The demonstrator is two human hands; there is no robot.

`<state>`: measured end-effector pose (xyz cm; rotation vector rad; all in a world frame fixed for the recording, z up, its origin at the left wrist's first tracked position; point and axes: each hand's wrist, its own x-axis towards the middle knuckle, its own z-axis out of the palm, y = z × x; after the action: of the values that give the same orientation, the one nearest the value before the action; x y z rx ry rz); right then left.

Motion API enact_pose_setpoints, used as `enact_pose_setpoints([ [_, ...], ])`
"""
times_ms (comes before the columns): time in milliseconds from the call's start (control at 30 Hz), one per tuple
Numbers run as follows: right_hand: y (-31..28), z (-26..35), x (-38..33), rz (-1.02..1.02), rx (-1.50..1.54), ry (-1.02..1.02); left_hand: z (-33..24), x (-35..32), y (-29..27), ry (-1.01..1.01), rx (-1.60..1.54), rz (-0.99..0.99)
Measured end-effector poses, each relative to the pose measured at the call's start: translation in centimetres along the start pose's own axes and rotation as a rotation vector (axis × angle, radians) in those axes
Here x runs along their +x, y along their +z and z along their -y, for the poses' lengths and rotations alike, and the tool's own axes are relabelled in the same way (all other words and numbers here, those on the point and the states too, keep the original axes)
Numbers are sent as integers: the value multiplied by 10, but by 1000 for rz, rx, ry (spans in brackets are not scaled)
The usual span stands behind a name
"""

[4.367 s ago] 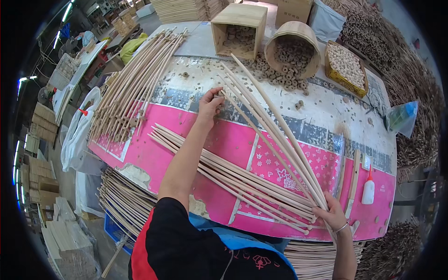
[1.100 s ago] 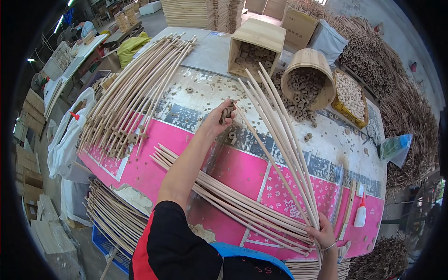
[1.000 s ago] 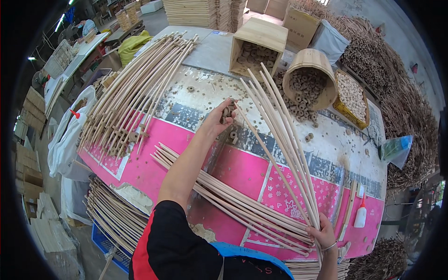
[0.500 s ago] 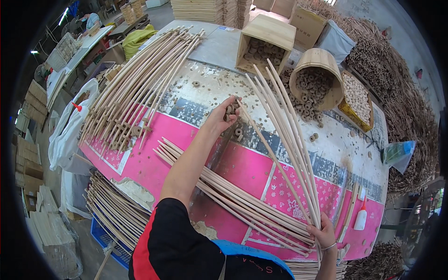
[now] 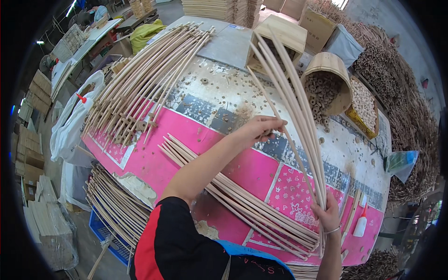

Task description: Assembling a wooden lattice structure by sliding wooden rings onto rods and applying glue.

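rods (image 5: 298, 112) now raised between hands

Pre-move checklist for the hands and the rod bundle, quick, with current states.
1. Right hand gripping the raised rods at their near end: ok, fingers closed round them.
2. Left hand on one rod of the fan: ok, fingertips pinch at it; what lies between them, cannot tell.
3. Rods fanned out, not crossed: ok near the grip; far tips overlap the wooden box, cannot tell.
4. Flat rods on the pink table cover lying under the left forearm: ok, untouched.
5. Tipped wooden bucket of rings within reach: cannot tell.
6. Glue bottle upright beside right hand: ok.
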<state>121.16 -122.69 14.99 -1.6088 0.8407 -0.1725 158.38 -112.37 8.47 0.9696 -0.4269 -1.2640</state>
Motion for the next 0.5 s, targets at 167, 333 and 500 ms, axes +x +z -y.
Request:
enact_pose_setpoints([
  [167, -8, -2, 32, -23, 21, -59, -34, -3, -90, 104, 574, -384],
  [333, -12, -18, 52, -29, -25, 12, -88, 4, -215, 416, 1512, -1120],
  [500, -20, -28, 70, -19, -84, 30, -87, 19, -236, 309, 1726, -1105],
])
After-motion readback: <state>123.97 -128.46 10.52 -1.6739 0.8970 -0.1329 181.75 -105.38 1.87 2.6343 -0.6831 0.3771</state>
